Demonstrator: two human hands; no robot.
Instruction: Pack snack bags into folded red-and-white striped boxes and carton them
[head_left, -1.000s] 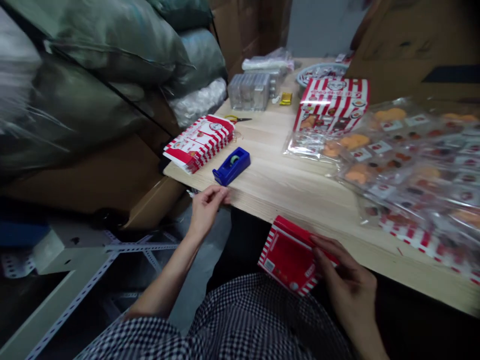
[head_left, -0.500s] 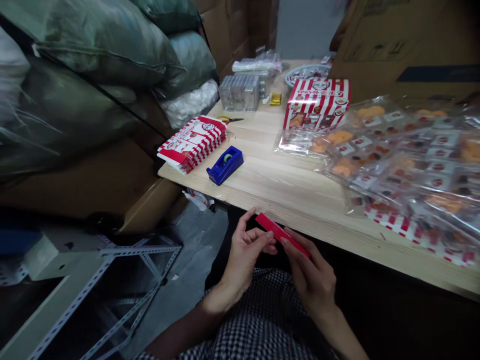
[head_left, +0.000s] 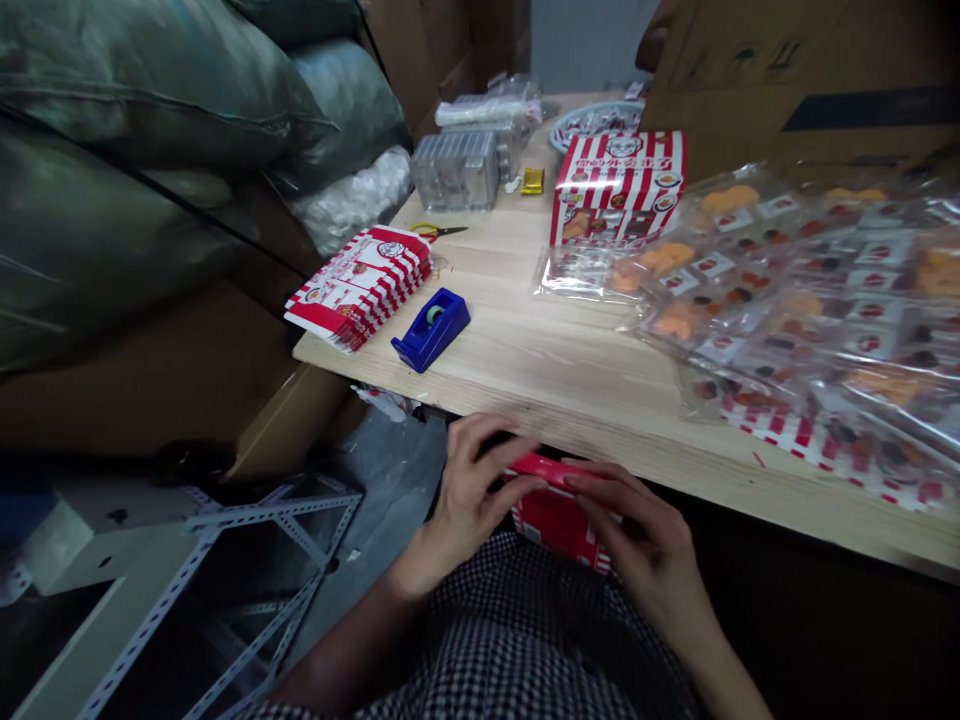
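Observation:
Both hands hold a small red and white striped carton (head_left: 556,510) just below the front edge of the wooden table (head_left: 570,370), over my lap. My left hand (head_left: 472,485) curls its fingers over the carton's left end. My right hand (head_left: 637,540) presses fingers along its top edge on the right. The carton's lower face shows red with a striped border.
A blue tape dispenser (head_left: 431,328) and a stack of flat striped cartons (head_left: 360,285) lie at the table's left. An assembled striped box (head_left: 619,185), clear plastic trays (head_left: 457,180), scissors (head_left: 442,230) and bags of packaged toys (head_left: 810,300) fill the back and right. Metal shelf rails (head_left: 247,560) lie on the floor.
My left hand came from the table edge near the tape dispenser to the carton. The carton was turned edge-on, then tipped so its red face shows, held by both hands.

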